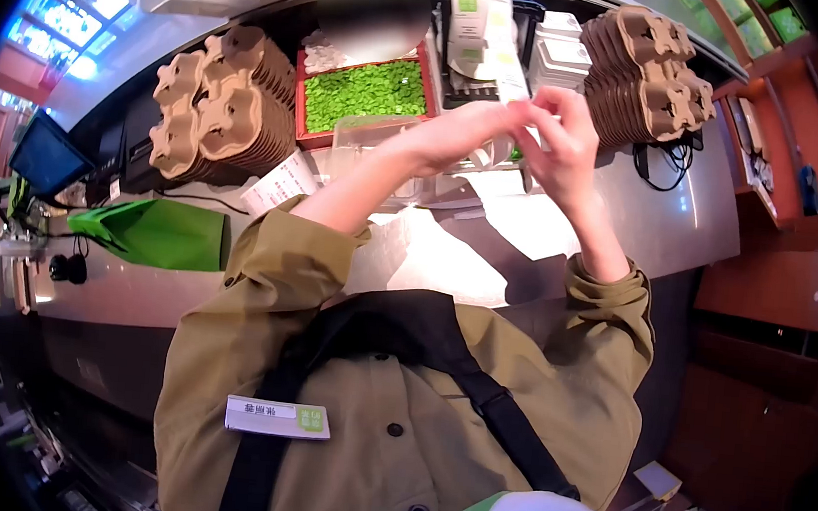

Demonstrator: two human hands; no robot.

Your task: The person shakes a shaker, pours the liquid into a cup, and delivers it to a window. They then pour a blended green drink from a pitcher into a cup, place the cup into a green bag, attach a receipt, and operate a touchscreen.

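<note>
My left hand [469, 129] reaches in from the left, and its fingertips meet my right hand [565, 143] over the counter. The fingers of my right hand are curled into a pinch; what lies between them, if anything, I cannot make out. Left fingertips are blurred and partly covered by the right hand. Just beyond both hands, a white strip of labels [508, 74] hangs down close to the fingers. Below the left forearm lies a clear plastic container [361, 139], partly hidden. White paper sheets [443, 258] lie on the counter beneath the hands.
Cardboard cup-carrier stacks stand left [236, 114] and right [648, 82]. A red tray [433, 97] holds small green pieces. White boxy items [555, 54] are stacked behind the hands. A receipt [284, 184] and green bag [163, 234] lie left; black cable [664, 171] lies right.
</note>
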